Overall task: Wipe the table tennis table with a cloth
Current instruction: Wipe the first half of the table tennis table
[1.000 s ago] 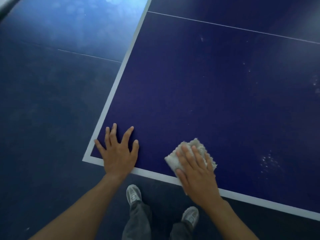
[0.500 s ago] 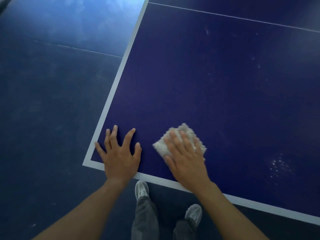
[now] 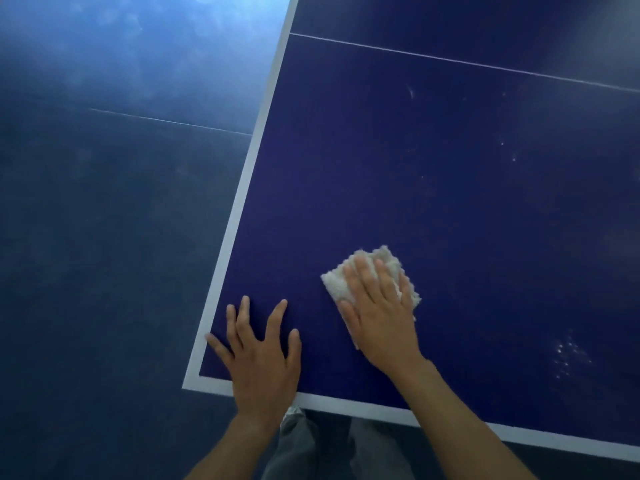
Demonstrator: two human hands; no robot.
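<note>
Right hand [image 3: 381, 317] presses the cloth [image 3: 388, 258] with flat fingers; left hand [image 3: 263, 358] rests spread on the desk [image 3: 415, 185]. Wiping only this corner could leave the specks [image 3: 568, 355] at right.

Dim, blue-tinted pic. Glare on floor [image 3: 173, 39] top left, faint sheen on table tennis table [image 3: 602, 26] top right. Edges slightly soft.

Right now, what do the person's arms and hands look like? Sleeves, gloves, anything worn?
Both are bare. The left hand and right hand have no gloves, and no rings show. The left forearm and right forearm show no sleeve, watch or band up to the frame edge. The only clothing in view is grey trousers below the table edge.
</note>
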